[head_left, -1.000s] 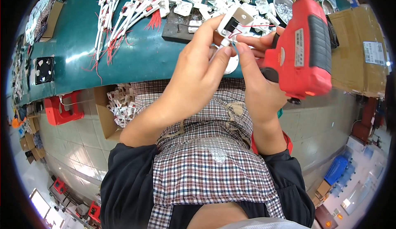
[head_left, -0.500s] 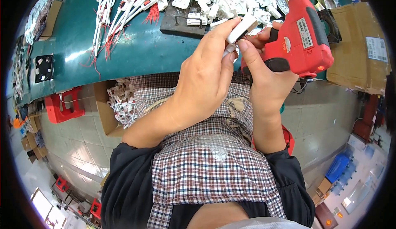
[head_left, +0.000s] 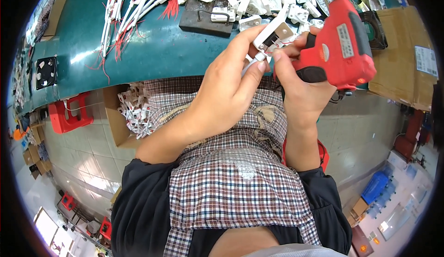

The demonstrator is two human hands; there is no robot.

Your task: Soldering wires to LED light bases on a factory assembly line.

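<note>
Crowding the far middle of the green table (head_left: pixel 152 62), a heap of white plastic parts (head_left: pixel 273 0) lies just beyond the hands. A dark metal block (head_left: pixel 203 23) with a bent handle sits left of it, near the left hand's knuckles. Farther left lie white stems (head_left: pixel 122 18) with thin red wires trailing, beside a red wire bundle (head_left: pixel 171 8). On the right, a black fan (head_left: pixel 372 30) and a brown carton (head_left: pixel 397 53) stand close to the red power tool (head_left: pixel 337 44), limiting room on that side.

The near table edge runs just below the working hands, with the checked apron (head_left: pixel 231 187) on its near side. The widest bare stretch of green is on the left, between the stems and the near edge.

The left hand (head_left: pixel 226 79) grasps the white housing (head_left: pixel 273 28) and its white tube (head_left: pixel 254 62), forefinger along the housing, thumb on the tube. The right hand (head_left: pixel 305 90) is wrapped around the power tool's grip, its thumb tip beside the housing's wire (head_left: pixel 289 42); whether it pinches the wire cannot be told.
</note>
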